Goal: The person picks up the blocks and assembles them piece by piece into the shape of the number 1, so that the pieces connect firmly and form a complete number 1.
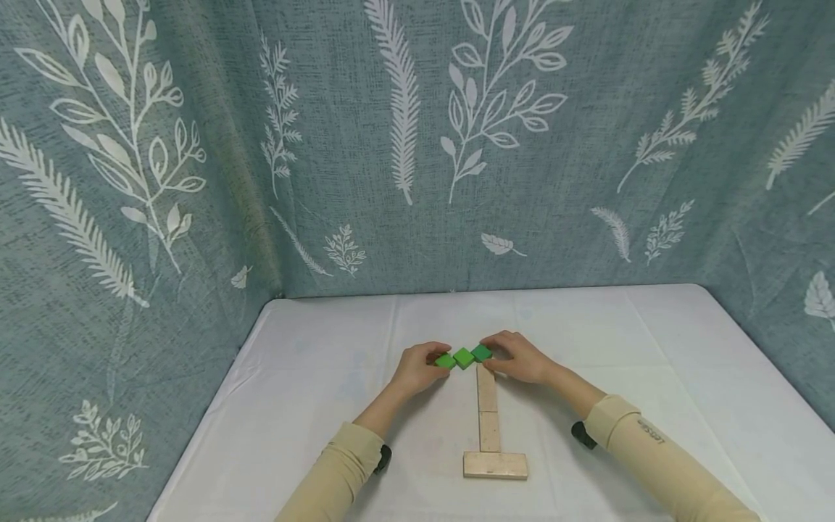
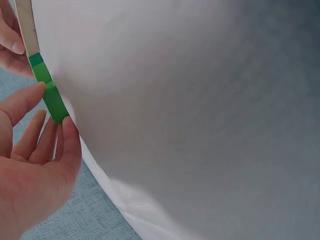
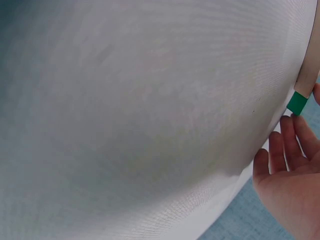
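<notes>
Three green blocks lie in a slanting row, set like diamonds, in the head view. My left hand (image 1: 420, 368) pinches the leftmost light green block (image 1: 445, 361) between thumb and fingers; the left wrist view also shows this block (image 2: 56, 104) in its grip. A second light green block (image 1: 464, 357) sits in the middle. At the right end my right hand (image 1: 520, 357) holds the darker green block (image 1: 481, 353) between thumb and fingertips. That darker block (image 3: 297, 103) appears beside a wooden plank in the right wrist view.
Below the darker block, an upper wooden plank (image 1: 486, 388) and a lower wooden plank (image 1: 489, 432) run end to end toward me. A crosswise wooden plank (image 1: 495, 465) lies at their near end. A white cloth (image 1: 313, 406) covers the table, with a patterned curtain (image 1: 430, 239) behind.
</notes>
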`<state>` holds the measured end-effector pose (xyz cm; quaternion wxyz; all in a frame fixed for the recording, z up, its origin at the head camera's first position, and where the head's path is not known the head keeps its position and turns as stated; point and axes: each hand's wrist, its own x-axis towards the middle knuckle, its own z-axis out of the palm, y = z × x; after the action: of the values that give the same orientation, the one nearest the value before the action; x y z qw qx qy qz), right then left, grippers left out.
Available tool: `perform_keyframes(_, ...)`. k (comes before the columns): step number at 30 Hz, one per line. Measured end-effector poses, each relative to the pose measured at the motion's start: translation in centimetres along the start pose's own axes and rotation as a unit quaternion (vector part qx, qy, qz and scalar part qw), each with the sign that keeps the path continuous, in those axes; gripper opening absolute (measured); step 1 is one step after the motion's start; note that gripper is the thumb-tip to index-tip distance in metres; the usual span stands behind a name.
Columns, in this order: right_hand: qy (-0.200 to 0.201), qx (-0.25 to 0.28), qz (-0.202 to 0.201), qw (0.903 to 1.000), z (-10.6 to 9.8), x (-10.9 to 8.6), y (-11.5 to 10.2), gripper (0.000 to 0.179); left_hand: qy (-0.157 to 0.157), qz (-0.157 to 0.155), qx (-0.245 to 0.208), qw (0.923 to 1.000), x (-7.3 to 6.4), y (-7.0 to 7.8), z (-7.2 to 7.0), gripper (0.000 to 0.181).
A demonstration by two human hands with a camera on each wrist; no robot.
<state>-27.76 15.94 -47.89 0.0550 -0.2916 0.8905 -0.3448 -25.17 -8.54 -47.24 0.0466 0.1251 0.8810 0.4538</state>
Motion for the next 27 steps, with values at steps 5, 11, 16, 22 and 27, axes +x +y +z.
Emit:
perform_keyframes(5, 0.000, 0.000, 0.003, 1.0000, 0.02, 0.01, 0.06, 0.041, -0.002, 0.012, -0.002, 0.9999, -0.12, 0.13, 0.03, 0.038)
perform_keyframes(11, -0.003, 0.009, 0.009, 0.9999, 0.07, 0.02, -0.08, 0.041, 0.000, 0.011, 0.006, 0.9999, -0.23, 0.26, 0.18, 0.037)
perform_keyframes(16, -0.006, 0.011, 0.010, 0.9999, 0.18, 0.07, -0.07, 0.041, 0.001, 0.009, 0.017, 0.9998, -0.24, 0.28, 0.33, 0.037)
perform_keyframes(22, -0.006, 0.013, 0.011, 0.9998, 0.14, 0.02, -0.11, 0.041, 0.001, 0.010, 0.024, 0.9997, -0.20, 0.25, 0.39, 0.037)
perform_keyframes(27, -0.008, 0.014, 0.011, 0.9998, 0.00, -0.04, -0.13, 0.041, 0.002, 0.011, 0.025, 0.9996, -0.17, 0.24, 0.37, 0.037)
